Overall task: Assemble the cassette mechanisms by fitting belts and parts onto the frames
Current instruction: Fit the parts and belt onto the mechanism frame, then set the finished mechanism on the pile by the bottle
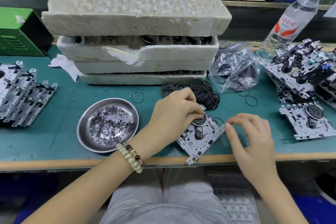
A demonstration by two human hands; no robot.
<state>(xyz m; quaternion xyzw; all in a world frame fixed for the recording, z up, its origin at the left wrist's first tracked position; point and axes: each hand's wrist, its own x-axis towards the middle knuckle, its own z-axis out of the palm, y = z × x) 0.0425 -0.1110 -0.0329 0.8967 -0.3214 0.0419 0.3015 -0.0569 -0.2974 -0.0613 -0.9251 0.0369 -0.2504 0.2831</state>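
Head view: my workbench (pixel 54 132) with its green mat, seen from above.
Frame: the metal cassette frame (pixel 198 143) lies tilted at the near edge of the bench, between my two hands, one corner hanging over the edge.
Flywheel: the dark flywheel (pixel 200 122) sits on the far end of the frame, half hidden under my left fingers.
Left hand: my left hand (pixel 174 112) comes in over the frame's far left side, fingers curled down and gripping the flywheel.
Right hand: my right hand (pixel 252 136) lies just right of the frame, fingers bent, thumb and forefinger tips at its right corner. I cannot tell whether they pinch anything.
Belt: a thin black belt (pixel 218 119) loops out from the frame, just beside my right fingertips.
Belt pile: loose belts (pixel 203 94) are heaped just beyond my left hand.
Dish: a steel dish (pixel 82 125) of small washers stands left of the frame, near my left wrist.
Bracelet: a beaded bracelet (pixel 131 154) is on my left wrist.
Foam trays: stacked foam trays (pixel 136 23) of flywheels fill the far middle.
Left: bare frames (pixel 23 94) are stacked.
Right: one assembled mechanism (pixel 309 120) lies flat, with a pile of mechanisms (pixel 305 71) and a water bottle (pixel 294 16) farther off.
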